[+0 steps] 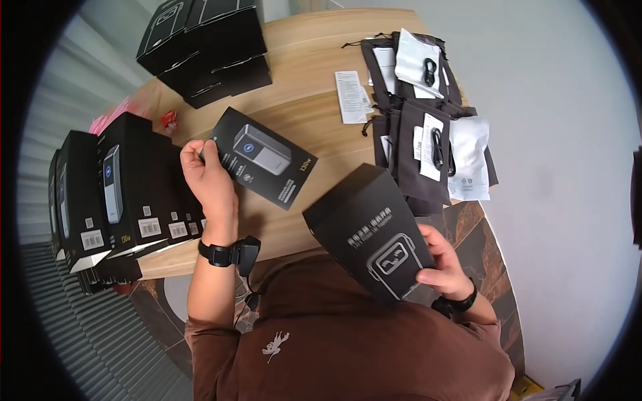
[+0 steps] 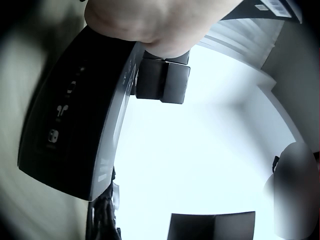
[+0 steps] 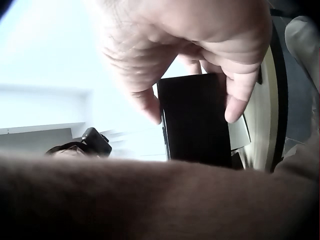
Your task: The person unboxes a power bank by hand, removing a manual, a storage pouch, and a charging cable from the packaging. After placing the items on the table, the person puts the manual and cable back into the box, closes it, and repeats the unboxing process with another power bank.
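Note:
In the head view my left hand pinches one end of a black box, which shows a printed grey device and "130W". The left wrist view catches that box from its side, with small white icons, below the left hand. My right hand grips a second black box printed with white lettering and a line drawing. It is tilted in front of my chest. From the right wrist, the fingers and thumb of the right hand lie on opposite sides of this dark box.
Tall black boxes stand in a row at the table's left edge, and more black boxes are stacked behind. Dark drawstring pouches with cables and white packets lie on the right. Leaflets lie on the wooden table beside them.

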